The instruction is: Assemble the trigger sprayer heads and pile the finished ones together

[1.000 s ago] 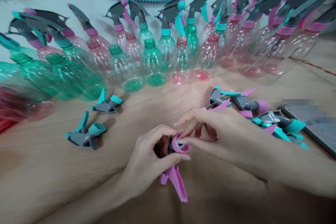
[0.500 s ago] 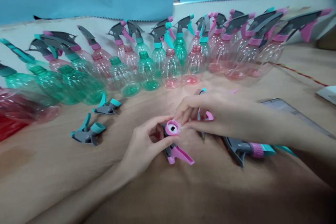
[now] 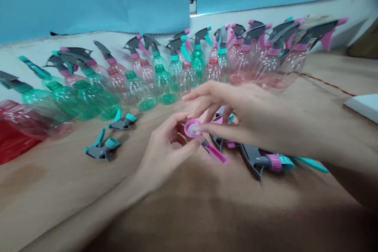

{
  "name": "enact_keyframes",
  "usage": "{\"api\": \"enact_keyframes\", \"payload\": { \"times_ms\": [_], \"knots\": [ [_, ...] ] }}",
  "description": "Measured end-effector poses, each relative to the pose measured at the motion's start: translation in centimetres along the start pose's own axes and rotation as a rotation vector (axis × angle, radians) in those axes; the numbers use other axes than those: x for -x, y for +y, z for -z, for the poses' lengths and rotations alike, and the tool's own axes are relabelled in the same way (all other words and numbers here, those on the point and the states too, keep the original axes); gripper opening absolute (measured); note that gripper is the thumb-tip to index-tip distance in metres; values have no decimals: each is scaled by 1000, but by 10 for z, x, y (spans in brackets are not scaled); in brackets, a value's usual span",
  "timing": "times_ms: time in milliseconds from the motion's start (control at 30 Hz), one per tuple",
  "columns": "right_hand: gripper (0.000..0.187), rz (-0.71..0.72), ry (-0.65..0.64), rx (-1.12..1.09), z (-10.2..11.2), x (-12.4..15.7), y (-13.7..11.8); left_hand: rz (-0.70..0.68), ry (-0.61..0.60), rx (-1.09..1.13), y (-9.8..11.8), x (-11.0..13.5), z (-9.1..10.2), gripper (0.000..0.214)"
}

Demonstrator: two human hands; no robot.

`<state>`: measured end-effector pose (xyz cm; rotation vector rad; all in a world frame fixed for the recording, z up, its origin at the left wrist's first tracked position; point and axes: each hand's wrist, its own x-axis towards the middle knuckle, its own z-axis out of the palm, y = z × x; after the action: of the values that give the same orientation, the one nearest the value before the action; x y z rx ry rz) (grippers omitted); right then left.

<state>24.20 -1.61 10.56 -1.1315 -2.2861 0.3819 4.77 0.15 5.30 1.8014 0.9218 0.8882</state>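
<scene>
Over the table (image 3: pixel 67 173), the left hand (image 3: pixel 165 145) grips a pink-collared spray head (image 3: pixel 192 135) while the right hand (image 3: pixel 236 106) thumbs its white insert (image 3: pixel 193 128), apparently seating it; steady pressing seems called for next, though whether the right fingers grip anything I cannot tell.

Holding a pink-ringed spray top (image 3: pixel 191 129) in the left grip (image 3: pixel 165 143), at dial centre, and touching its ring with the loosely parted right grip (image 3: pixel 239 108). Showing two teal-ringed sprayers (image 3: pixel 102 152) on the bench (image 3: pixel 66 169) at 8 o'clock, other sprayers (image 3: pixel 274 162) at 4, bottles (image 3: pixel 165 84) from 9 to 2.
</scene>
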Motion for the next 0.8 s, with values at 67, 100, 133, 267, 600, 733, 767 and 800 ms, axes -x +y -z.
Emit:
{"api": "enact_keyframes", "payload": {
  "times_ms": [67, 100, 133, 267, 600, 733, 767, 800],
  "knots": [
    [35, -30, 57, -19, 10, -1, 1, 2, -17, 63, 6, -10, -9, 26],
    [34, -45, 84, -21, 14, -1, 1, 0, -21, 96, 7, -15, -14, 25],
    [33, -54, 108, -19, 17, -1, 2, -2, -28, 134, 8, -20, -21, 25],
    [33, -64, 163, 7, 24, 1, 2, -52, -101, 272, 3, -40, -44, 35],
    [34, -51, 151, 132, 18, 0, 11, -110, -68, -364, -8, -26, -12, 26],
    [38, -41, 90, 185, 3, -1, 18, -86, -29, -456, -3, -4, 16, 18],
    [38, -30, 60, 185, -2, -2, 19, -65, -11, -481, -5, 2, 23, 18],
    [37, -16, 30, 184, -7, -2, 19, -47, 5, -505, -7, 7, 31, 18]
  ]
}}
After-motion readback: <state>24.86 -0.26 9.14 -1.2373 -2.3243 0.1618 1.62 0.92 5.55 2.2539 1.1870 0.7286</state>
